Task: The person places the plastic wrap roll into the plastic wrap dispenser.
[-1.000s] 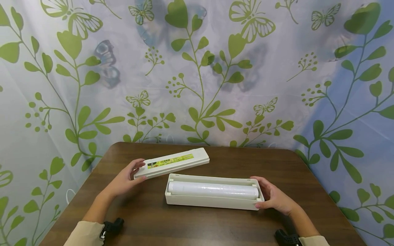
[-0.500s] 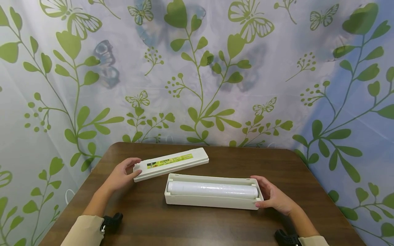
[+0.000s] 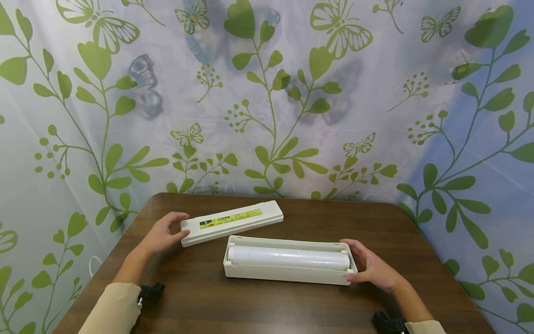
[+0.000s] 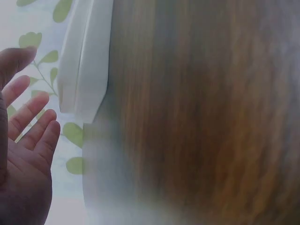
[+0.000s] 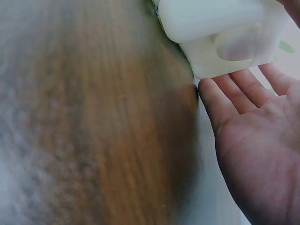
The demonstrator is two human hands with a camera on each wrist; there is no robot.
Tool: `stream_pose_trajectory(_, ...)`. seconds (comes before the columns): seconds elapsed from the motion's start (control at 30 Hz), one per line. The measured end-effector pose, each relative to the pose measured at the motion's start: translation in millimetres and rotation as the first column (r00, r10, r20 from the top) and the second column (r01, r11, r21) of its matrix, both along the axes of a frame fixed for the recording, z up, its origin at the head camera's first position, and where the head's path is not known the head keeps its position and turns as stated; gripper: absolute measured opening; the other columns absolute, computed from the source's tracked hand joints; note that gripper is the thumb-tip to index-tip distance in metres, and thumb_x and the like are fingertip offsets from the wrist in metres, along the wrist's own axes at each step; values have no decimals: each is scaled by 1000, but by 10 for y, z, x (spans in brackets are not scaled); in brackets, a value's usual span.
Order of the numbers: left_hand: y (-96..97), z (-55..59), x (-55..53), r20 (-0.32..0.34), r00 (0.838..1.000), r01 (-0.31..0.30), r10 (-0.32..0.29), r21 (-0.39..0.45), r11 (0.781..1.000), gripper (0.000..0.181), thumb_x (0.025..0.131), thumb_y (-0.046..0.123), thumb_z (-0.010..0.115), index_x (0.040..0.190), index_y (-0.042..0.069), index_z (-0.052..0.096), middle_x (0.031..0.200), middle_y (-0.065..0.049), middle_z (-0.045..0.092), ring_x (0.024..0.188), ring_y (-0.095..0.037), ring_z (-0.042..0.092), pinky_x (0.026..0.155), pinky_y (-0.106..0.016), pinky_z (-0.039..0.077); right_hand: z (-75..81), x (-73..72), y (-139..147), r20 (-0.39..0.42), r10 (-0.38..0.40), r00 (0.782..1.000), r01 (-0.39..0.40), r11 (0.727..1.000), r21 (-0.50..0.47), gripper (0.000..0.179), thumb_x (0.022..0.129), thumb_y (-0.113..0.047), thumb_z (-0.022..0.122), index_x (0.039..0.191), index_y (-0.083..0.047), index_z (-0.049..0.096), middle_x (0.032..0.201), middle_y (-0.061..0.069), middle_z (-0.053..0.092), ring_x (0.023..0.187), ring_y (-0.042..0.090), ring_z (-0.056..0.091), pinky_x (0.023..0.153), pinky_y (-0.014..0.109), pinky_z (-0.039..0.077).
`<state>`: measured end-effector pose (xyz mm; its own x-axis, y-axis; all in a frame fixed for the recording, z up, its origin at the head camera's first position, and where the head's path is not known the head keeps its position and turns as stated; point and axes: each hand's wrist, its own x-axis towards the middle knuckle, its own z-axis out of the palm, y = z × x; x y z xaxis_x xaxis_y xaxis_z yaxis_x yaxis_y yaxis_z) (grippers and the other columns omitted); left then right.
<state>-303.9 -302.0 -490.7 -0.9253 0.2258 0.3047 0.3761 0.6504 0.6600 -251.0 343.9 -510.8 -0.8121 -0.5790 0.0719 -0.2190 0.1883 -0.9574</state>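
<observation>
A white plastic box (image 3: 288,274) lies lengthwise on the table with its top off. Inside it is a roll of what looks like cling film (image 3: 288,258). My right hand (image 3: 373,269) holds the box's right end, thumb at the front corner and fingers at the back corner. The right wrist view shows that hand's fingers (image 5: 243,91) against the box's end wall. Behind and left lies the white lid (image 3: 269,211), label up, slanting. My left hand (image 3: 162,233) is at the lid's left end, fingers spread. In the left wrist view, its fingers stand apart from the lid (image 4: 89,61).
The brown wooden table (image 3: 233,306) carries the box and the lid. Behind it hangs a white curtain (image 3: 267,116) with green leaves and butterflies. A black strap device (image 3: 151,292) sits on the left wrist, another black device (image 3: 388,322) on the right.
My left hand has drawn back leftward off the lid's end, its fingers leaving the lid. The lid, the box and my right hand have stayed in place.
</observation>
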Motion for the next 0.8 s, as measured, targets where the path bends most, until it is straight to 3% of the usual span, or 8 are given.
stream_pose_trajectory(0.1, -40, -19, -42, -2, 1000, 16, -16, -39, 999, 57, 87, 21, 83, 133, -3, 58, 132, -22, 62, 128, -46, 56, 109, -62, 42, 5, 5, 0, 2, -3, 1000, 3, 1000, 1, 88, 84, -1, 78, 154, -1, 24, 144, 20, 46, 118, 13, 58, 92, 34, 56)
stream_pose_trajectory(0.33, -150, -69, -141, 70, 996, 58, -56, -27, 998, 73, 79, 27, 90, 136, -3, 56, 138, -22, 57, 135, -46, 50, 114, -63, 37, 22, 6, -6, -1, 9, 1000, -9, 1000, -9, 89, 84, -1, 78, 154, 1, 23, 144, 19, 46, 118, 12, 58, 92, 33, 56)
stream_pose_trajectory(0.57, -200, -88, -195, 151, 985, 79, -80, 11, 997, 81, 78, 27, 91, 142, -3, 50, 146, -24, 48, 142, -50, 40, 117, -65, 31, 25, 1, -6, 6, 8, 1000, -8, 1000, -1, 90, 84, 0, 78, 154, 1, 22, 144, 21, 45, 119, 12, 57, 93, 33, 56)
stream_pose_trajectory(0.8, -182, -45, -197, 176, 981, 88, -81, -31, 996, 87, 77, 29, 91, 144, -3, 47, 148, -26, 44, 142, -50, 38, 115, -66, 32, 27, 1, -6, 9, 3, 1000, -3, 1000, 10, 91, 84, -1, 77, 154, 2, 21, 144, 21, 44, 119, 12, 58, 93, 33, 56)
